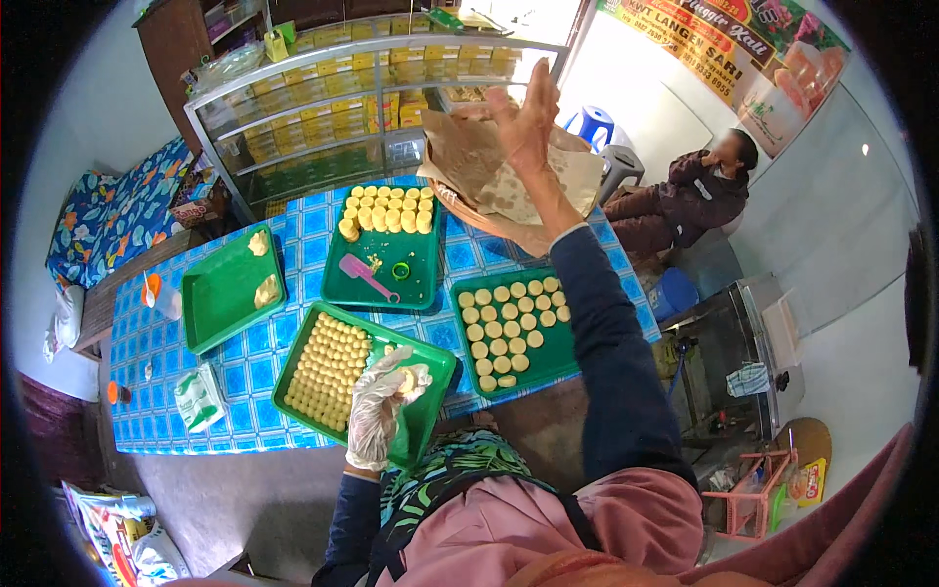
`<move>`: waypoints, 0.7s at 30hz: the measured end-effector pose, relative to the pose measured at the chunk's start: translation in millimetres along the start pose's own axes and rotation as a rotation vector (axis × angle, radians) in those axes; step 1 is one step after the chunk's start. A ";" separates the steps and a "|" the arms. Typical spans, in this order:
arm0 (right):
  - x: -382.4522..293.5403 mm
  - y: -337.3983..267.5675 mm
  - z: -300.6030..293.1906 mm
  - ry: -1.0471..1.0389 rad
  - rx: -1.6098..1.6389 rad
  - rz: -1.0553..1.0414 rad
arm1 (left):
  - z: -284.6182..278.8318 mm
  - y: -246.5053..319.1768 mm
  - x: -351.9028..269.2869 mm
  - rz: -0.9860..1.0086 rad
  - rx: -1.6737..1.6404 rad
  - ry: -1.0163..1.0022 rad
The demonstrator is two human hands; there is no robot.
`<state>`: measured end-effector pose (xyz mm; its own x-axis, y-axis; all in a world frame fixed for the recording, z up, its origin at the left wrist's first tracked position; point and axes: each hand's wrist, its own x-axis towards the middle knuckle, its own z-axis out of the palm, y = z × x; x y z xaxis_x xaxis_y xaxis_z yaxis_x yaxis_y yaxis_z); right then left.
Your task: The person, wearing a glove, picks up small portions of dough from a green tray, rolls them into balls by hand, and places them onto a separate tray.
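My left hand [378, 411], in a clear plastic glove, holds a small piece of pale dough [408, 380] over a green tray [438, 356] with rows of small dough balls [330, 367]. My bare right hand [530, 121] is raised with its fingers extended, holding nothing, above a round basket lined with brown paper [469, 150]. Below my right arm lies a green tray [546, 359] of flat round dough pieces [509, 329]. Another green tray [337, 282] holds taller dough cylinders [392, 219], a pink plastic spatula [367, 277] and a green ring cutter [400, 271].
At the left, a green tray [220, 293] holds two dough lumps [265, 291]. An orange bowl [152, 289] and a green-white packet [199, 397] lie nearby. A glass display case [378, 45] stands behind the table. A person [697, 194] sits at the right, near a metal oven [744, 367].
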<state>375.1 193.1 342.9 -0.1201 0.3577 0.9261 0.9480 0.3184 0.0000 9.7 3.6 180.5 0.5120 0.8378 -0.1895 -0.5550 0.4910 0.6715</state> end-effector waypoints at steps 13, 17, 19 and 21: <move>-10.1 -151.3 15.5 -0.309 0.399 -0.219 | 2.9 5.4 -4.4 0.032 -0.009 -0.011; -44.3 -198.9 24.5 -0.451 0.686 0.032 | 5.0 9.2 -9.1 0.048 -0.034 -0.029; -6.6 -232.4 27.5 -0.923 0.952 0.396 | 4.0 7.7 -9.4 0.057 -0.062 0.005; 23.9 -274.4 51.9 -0.840 1.065 0.046 | -1.1 -1.7 -11.8 0.029 -0.056 0.060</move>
<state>96.8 159.8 345.5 -0.5996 0.6876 0.4096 0.3161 0.6736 -0.6680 3.8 -6.8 180.8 0.4560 0.8638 -0.2142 -0.6055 0.4775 0.6366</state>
